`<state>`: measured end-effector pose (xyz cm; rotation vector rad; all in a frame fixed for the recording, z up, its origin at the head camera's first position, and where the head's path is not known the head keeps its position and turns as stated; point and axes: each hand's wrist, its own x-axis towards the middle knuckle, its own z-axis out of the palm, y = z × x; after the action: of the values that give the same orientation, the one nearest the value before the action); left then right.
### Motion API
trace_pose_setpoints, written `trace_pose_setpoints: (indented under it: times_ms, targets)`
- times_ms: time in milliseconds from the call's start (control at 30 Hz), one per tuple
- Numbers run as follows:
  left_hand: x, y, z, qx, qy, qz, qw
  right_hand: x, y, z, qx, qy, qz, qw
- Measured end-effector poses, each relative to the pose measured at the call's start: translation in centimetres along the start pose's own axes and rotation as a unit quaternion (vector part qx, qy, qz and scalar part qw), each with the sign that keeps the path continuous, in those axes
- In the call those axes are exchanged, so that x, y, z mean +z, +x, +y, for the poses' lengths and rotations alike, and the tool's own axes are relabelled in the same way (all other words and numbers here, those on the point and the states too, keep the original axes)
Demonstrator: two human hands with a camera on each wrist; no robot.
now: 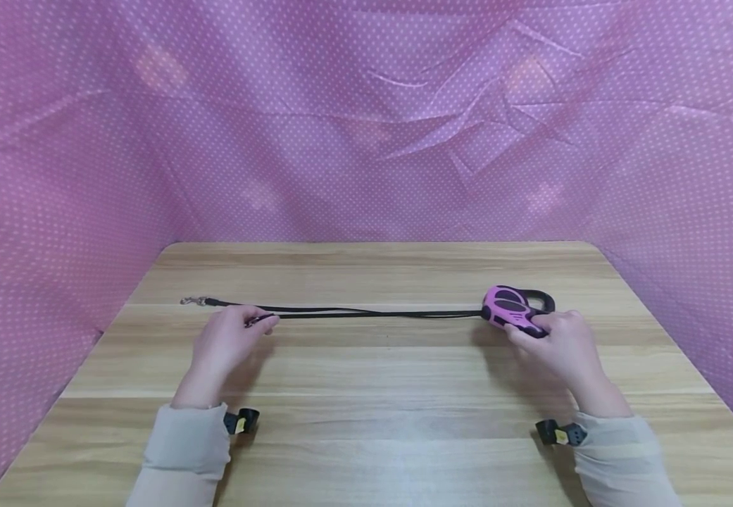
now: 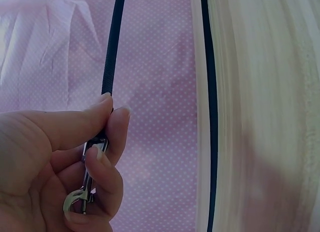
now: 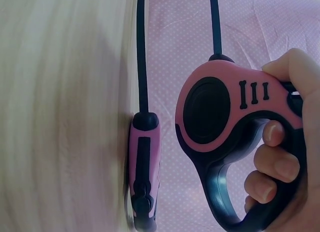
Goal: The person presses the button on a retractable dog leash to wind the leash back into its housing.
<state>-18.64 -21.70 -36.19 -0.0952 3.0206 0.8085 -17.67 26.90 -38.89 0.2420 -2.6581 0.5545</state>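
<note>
My right hand [image 1: 565, 348] grips the black handle of a pink-and-black retractable dog leash [image 3: 206, 112], fingers curled through its loop and thumb on top. The black strap [image 2: 113, 47] of this leash stretches left to my left hand [image 1: 229, 345]. There, thumb and forefinger pinch the strap's end just by a metal snap hook [image 2: 86, 187], the other fingers curled around the hook. A second pink retractable leash [image 3: 144, 167] lies on the table behind the held one, which partly covers it in the head view. Its strap [image 2: 210, 102] runs left to another snap hook [image 1: 193, 301].
The wooden table [image 1: 385, 394] has rounded back corners. A pink polka-dot cloth [image 1: 366, 141] hangs behind it and along both sides. Small black cameras [image 1: 242, 421] are strapped at both wrists, over light sleeves [image 1: 185, 443].
</note>
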Motion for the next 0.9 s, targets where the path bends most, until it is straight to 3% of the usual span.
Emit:
trace_pose_setpoints:
  times_ms: [400,900]
  targets:
    - [-0.07,-0.44,0.55,0.001,0.001,-0.006,1.0000,0.44,0.04,0.08,-0.013,-0.001,-0.002,1.000]
    - [0.14,-0.40,0.85,0.011,0.002,-0.011,0.9999,0.51,-0.06,-0.68,0.005,0.015,-0.031,0.999]
